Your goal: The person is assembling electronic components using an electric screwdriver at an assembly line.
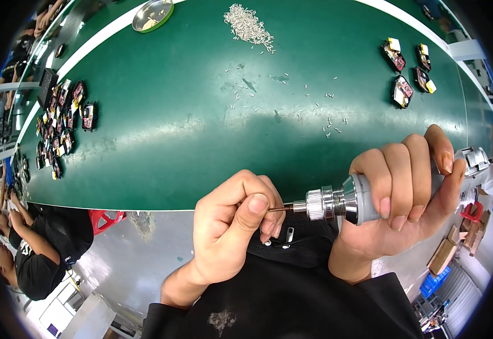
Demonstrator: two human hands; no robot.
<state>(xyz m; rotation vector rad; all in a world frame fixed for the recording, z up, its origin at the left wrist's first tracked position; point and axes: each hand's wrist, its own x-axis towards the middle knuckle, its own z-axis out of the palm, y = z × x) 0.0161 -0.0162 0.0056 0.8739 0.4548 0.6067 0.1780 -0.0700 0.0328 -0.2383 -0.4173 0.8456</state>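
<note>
My right hand [399, 186] wraps round the grey body of a power screwdriver [365, 199], which lies level and points left. Its knurled silver collar [316, 204] and thin bit [280, 209] stick out toward my left hand [232, 223]. The thumb and fingers of that hand are closed at the bit's tip; whether a small screw is also between them is hidden. Both hands are over my lap at the table's near edge. A loose pile of small silver screws [249, 25] lies at the far middle of the green table [173, 164].
Many small black housings with red circuit boards [60, 121] are heaped at the left. Several similar housings [402, 91] lie at the far right. Single screws [329, 127] are scattered mid-table. A round green-rimmed dish [153, 15] stands at the far left. Another person [37, 248] sits left of me.
</note>
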